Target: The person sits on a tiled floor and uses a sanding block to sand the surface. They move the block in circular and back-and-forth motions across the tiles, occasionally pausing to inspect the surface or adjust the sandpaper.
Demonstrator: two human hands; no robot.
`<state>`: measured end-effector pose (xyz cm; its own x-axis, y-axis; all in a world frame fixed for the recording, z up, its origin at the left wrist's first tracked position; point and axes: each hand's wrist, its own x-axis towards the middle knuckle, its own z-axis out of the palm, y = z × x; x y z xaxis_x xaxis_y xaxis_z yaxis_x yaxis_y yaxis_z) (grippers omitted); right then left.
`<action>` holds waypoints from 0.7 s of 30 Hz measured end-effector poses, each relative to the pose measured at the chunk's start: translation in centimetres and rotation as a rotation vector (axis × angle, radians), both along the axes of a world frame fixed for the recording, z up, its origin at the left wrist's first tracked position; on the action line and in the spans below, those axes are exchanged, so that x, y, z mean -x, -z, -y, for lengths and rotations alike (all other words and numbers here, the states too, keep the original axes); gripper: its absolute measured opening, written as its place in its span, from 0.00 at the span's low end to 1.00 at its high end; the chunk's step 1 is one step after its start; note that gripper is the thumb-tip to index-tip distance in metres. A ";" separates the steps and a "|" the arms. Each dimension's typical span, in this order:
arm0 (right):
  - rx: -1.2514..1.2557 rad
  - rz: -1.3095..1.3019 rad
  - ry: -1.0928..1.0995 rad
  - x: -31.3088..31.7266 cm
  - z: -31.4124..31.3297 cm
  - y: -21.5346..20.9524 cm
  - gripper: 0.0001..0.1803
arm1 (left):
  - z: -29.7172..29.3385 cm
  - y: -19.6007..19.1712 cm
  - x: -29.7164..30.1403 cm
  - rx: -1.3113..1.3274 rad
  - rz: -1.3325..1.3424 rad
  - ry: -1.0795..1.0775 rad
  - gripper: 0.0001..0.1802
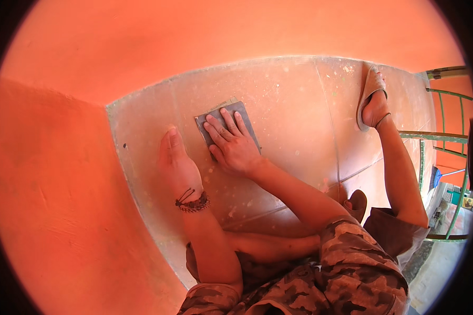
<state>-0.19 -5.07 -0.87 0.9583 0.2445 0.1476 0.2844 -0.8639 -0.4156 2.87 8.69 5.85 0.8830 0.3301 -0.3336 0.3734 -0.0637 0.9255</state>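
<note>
My right hand (230, 144) lies flat, fingers spread, pressing a grey rectangular sheet of sandpaper (244, 111) against the pale, paint-speckled tiled floor (294, 105). My left hand (176, 163) rests flat on the floor just left of the sheet, fingers together, holding nothing. A dark braided bracelet (193, 202) circles the left wrist. I am crouched low, with camouflage shorts (347, 273) at the bottom of the view.
Orange walls (63, 199) close in at the left and the back, meeting in a corner. My right leg stretches out to a foot in a sandal (372, 97) at the upper right. A green metal railing (446, 136) lines the right edge.
</note>
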 end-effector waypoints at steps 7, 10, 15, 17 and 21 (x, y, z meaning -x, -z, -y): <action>0.084 0.075 0.235 0.5 1.6 1.2 0.27 | 0.3 0.0 -0.1 0.118 0.033 -0.091 0.27; 0.018 0.052 0.108 -1.1 2.3 0.3 0.27 | 0.3 0.1 -0.2 0.012 0.016 -0.055 0.27; 0.049 0.054 0.248 -1.0 0.9 0.9 0.28 | 0.2 -1.5 0.2 0.043 -0.025 -0.039 0.27; 0.038 0.022 0.210 3.5 -0.9 0.8 0.27 | -0.4 -1.3 -0.5 0.012 0.033 -0.091 0.26; 0.017 0.072 0.153 -2.3 1.8 0.3 0.27 | 0.8 0.0 0.0 0.043 0.036 -0.011 0.26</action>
